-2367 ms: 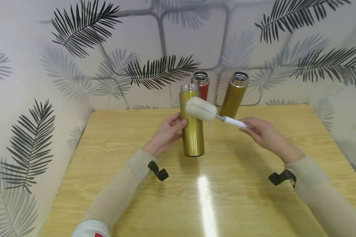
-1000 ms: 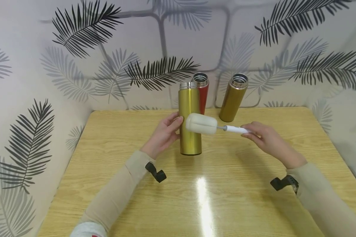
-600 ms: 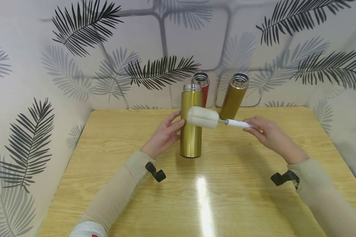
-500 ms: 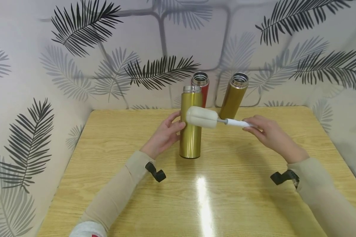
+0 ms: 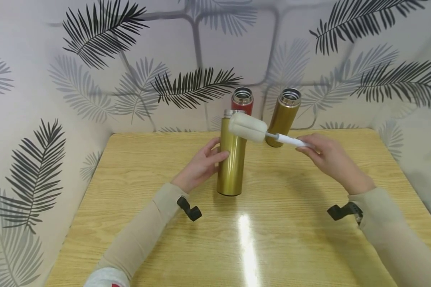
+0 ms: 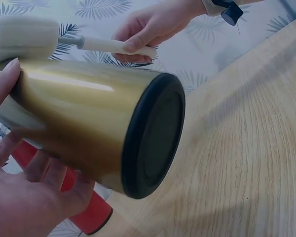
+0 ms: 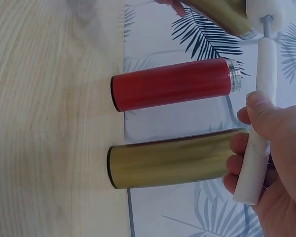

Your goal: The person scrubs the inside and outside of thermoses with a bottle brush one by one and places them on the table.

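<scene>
Left hand (image 5: 202,165) and right hand (image 5: 328,159) are both occupied: the former curls its fingers around a held gold bottle (image 5: 231,169), the latter grips a sponge brush (image 5: 260,131) by its slim white handle (image 5: 291,141). Behind rises a pale wall (image 5: 233,52) printed with black and grey feathery fronds. Below it extends a wooden desk (image 5: 291,247), fine-grained and glossy. Near the middle of the desk's far edge stands a red bottle (image 5: 242,107), partly hidden in the head view; toward the far right corner from it stands a second gold bottle (image 5: 284,119). Both are smooth cylinders with open, silvery necks.

Compared with half a second ago, the held gold bottle is slightly lower and tilts more, its neck leaning rightward, while the sponge brush is higher, nearer that neck. Raised off the desk in front of the far edge's middle, this bottle shows a metallic sheen and a black base. Smaller, the sponge brush crosses before its upper part, with a cream, grooved, rounded head; whether they touch cannot be told.
</scene>
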`<state>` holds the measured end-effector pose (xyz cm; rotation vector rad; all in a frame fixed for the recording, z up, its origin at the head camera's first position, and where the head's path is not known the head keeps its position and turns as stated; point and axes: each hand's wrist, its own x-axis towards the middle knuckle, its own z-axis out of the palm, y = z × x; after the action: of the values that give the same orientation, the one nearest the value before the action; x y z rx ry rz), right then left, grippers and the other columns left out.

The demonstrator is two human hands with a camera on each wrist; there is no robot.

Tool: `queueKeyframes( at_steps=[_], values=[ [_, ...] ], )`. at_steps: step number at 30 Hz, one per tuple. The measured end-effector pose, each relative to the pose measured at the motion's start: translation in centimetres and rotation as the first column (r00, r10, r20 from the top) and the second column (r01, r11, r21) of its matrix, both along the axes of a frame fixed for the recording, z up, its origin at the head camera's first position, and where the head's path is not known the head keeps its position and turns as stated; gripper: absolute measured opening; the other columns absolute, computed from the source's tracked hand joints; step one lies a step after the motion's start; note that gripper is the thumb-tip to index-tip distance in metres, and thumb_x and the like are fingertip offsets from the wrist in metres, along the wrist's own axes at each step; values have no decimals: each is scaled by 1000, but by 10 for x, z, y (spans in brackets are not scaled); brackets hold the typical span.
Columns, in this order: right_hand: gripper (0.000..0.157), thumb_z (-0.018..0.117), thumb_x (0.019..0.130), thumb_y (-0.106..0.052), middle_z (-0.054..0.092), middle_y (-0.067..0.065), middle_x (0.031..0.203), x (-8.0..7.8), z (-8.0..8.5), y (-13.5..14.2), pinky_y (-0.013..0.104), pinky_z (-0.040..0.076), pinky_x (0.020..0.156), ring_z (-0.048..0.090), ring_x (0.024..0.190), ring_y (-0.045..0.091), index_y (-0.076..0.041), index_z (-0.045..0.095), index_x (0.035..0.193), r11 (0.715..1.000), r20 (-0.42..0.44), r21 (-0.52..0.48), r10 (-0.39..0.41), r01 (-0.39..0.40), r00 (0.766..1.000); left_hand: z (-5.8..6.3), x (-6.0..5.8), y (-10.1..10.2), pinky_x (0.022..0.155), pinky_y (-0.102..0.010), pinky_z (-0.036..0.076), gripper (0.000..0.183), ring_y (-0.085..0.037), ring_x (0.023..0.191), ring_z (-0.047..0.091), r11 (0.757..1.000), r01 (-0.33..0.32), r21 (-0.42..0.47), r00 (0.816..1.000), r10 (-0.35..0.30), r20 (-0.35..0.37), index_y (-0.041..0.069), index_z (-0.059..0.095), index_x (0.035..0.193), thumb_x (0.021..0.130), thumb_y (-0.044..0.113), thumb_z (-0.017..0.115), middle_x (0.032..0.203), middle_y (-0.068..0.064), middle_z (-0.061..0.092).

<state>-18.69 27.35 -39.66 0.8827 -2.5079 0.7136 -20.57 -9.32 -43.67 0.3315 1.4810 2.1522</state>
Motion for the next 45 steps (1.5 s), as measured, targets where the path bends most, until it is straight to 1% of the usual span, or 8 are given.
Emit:
queueKeyframes(
  at_steps=[10, 20, 26, 29, 33, 37, 41, 45],
  values=[
    [33, 81, 82, 8, 71, 3, 92, 1, -16, -1, 31, 48, 64, 55, 74, 10, -4, 74, 112, 996, 20, -20, 82, -81, 996, 2, -3, 1, 125, -55, 25, 131, -33, 148, 37, 1000, 16, 8, 1000, -16, 17, 12, 20, 166, 65, 56, 91, 162, -18, 36],
    [33, 80, 85, 5, 68, -6, 91, 9, -33, -4, 32, 51, 66, 53, 76, 7, -9, 74, 114, 991, 131, 25, 126, -131, 983, 7, -5, 0, 114, -56, 37, 128, -18, 113, 59, 993, -84, 87, 996, 80, 49, 12, 26, 163, 62, 53, 94, 121, -2, 61],
    [28, 78, 89, 4, 68, -7, 92, 16, -42, -3, 30, 53, 66, 54, 78, 4, -8, 74, 113, 987, 177, 36, 147, -156, 973, 8, -6, -2, 101, -48, 45, 92, -20, 113, 61, 984, -130, 123, 991, 124, 52, 15, 34, 156, 85, 38, 87, 121, -3, 63],
    [27, 78, 89, 3, 67, -8, 92, 18, -46, -1, 28, 51, 65, 52, 77, 3, -8, 75, 113, 984, 194, 55, 153, -167, 969, 10, -6, -2, 99, -47, 47, 61, -22, 113, 61, 978, -164, 126, 986, 157, 65, 16, 35, 155, 103, 22, 68, 124, -4, 63],
    [28, 79, 88, 3, 66, -7, 93, 20, -49, 1, 27, 51, 65, 51, 78, 3, -8, 75, 113, 978, 189, 78, 174, -192, 966, 14, -6, -4, 96, -45, 49, 47, -21, 111, 62, 972, -198, 126, 979, 189, 76, 17, 36, 154, 110, 13, 50, 119, -2, 66],
    [33, 80, 84, 6, 67, -5, 95, 22, -50, 2, 28, 53, 66, 53, 80, 3, -7, 75, 114, 974, 162, 74, 200, -214, 966, 14, -6, -4, 94, -43, 50, 50, -20, 109, 63, 971, -191, 141, 981, 183, 70, 17, 40, 149, 105, 22, 64, 117, -3, 67],
    [38, 82, 81, 8, 68, -5, 97, 21, -50, 4, 27, 52, 65, 54, 80, 3, -6, 75, 115, 972, 125, 55, 219, -227, 968, 11, -6, -3, 92, -43, 52, 75, -21, 109, 64, 976, -150, 157, 988, 143, 56, 19, 44, 143, 84, 41, 86, 119, -5, 66],
    [39, 83, 79, 8, 67, -4, 96, 18, -48, 6, 28, 52, 65, 55, 79, 4, -7, 74, 114, 977, 86, 43, 203, -207, 975, 9, -7, -2, 96, -44, 51, 95, -21, 113, 62, 981, -121, 153, 993, 117, 34, 16, 42, 147, 71, 48, 90, 122, -4, 64]
  ],
)
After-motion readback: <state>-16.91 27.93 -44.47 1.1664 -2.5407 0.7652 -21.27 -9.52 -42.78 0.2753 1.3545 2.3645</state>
